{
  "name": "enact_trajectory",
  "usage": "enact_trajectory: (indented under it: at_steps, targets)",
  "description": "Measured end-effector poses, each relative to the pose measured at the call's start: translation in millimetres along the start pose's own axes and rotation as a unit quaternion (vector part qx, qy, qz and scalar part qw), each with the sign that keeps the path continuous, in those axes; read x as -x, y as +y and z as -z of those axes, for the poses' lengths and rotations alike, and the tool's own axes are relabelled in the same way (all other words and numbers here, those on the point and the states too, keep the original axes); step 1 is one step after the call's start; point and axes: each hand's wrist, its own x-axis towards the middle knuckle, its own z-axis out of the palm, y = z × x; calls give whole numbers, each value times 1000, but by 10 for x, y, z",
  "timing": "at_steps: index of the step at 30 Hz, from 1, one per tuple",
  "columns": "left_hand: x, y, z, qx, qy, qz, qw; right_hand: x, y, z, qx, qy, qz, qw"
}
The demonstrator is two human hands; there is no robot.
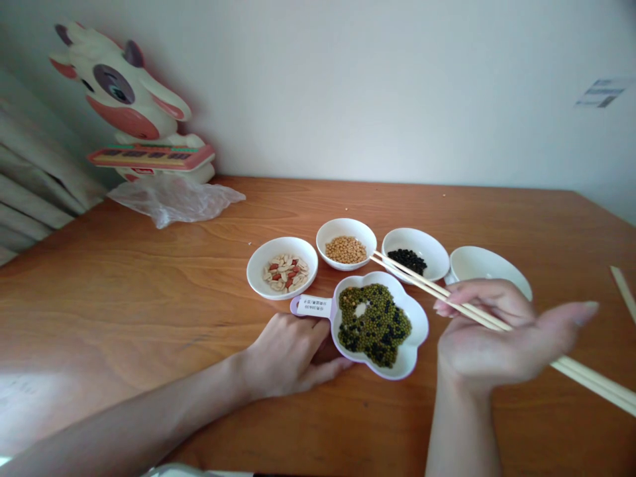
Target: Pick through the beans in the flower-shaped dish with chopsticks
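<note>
My right hand (491, 331) holds a pair of wooden chopsticks (422, 281), palm turned up. Their tips are close together at the gap between the bowl of yellow soybeans (346, 250) and the bowl of black beans (407, 262); I cannot make out anything between them. My left hand (293, 351) grips the near left side of a white and lilac flower-shaped dish (420, 324), below its labelled handle (314, 305). Some of its fingers are hidden. Inside lie green mung beans (372, 324) mixed with black beans and a few pale pieces.
A bowl of shelled peanuts (287, 271) stands left of the soybeans. Behind my right hand is another white bowl (484, 262), partly hidden. A clear plastic bag (179, 201) and a cow-shaped toy keyboard (144, 112) sit at the back left. A wooden strip (623, 291) lies far right.
</note>
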Motion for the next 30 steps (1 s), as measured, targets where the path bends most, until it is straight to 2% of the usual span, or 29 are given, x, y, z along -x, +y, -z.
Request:
enact_trajectory:
  at_steps: [2,4,6,9,14,21,30]
  targets:
    - [2,-2,0,1,3,1,1000,1,38,107,10,-22,-2,1000]
    - [0,-4,-1,4,5,1,1000,10,76,173,40,-83,-20,996]
    - [-6,-3,-3,5,1,3,1000,30,103,195,72,-153,-37,985]
    - [-18,-1,-4,6,-8,9,1000,76,112,184,94,-212,-61,971]
    - [-26,-2,1,0,-18,8,1000,126,105,186,104,-231,-88,963]
    - [-23,4,4,1,-21,11,1000,127,212,187,99,-256,-63,959]
    - [-13,2,-2,4,1,2,1000,171,243,119,105,-245,-59,962]
